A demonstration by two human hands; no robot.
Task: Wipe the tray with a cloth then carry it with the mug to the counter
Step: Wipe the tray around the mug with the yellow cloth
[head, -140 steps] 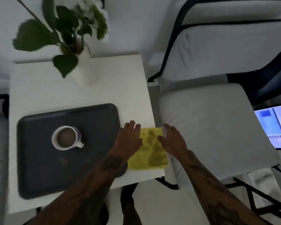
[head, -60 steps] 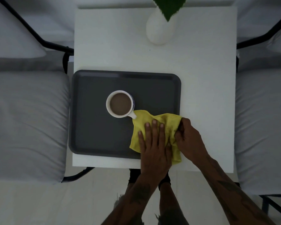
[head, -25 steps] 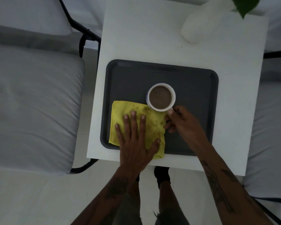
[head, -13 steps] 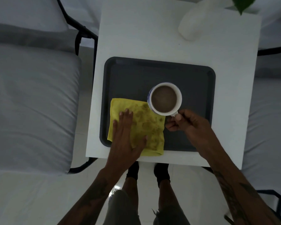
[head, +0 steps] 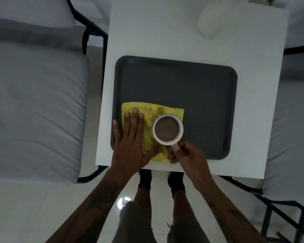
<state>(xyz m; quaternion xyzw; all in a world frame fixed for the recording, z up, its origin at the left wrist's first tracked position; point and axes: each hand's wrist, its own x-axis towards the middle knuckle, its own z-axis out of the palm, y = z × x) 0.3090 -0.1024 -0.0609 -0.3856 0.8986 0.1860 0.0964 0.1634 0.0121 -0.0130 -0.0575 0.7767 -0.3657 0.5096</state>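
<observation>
A dark grey tray [head: 197,88] lies on the white side table [head: 147,32]. A stained yellow cloth [head: 150,112] is spread over the tray's near left corner. My left hand [head: 132,142] presses flat on the cloth with fingers spread. A white mug [head: 168,129] full of brown drink is held above the cloth's right part. My right hand [head: 188,155] pinches the mug's handle at its near side.
A white vase [head: 209,23] stands at the table's far right. Grey cushioned chairs with black frames flank the table, one on the left [head: 33,102] and one on the right [head: 291,120]. My legs and feet show below the table's near edge.
My right hand has taken the mug by its handle and shifted it left and nearer, over the cloth. My left hand has slid the cloth slightly toward the tray's left edge.
</observation>
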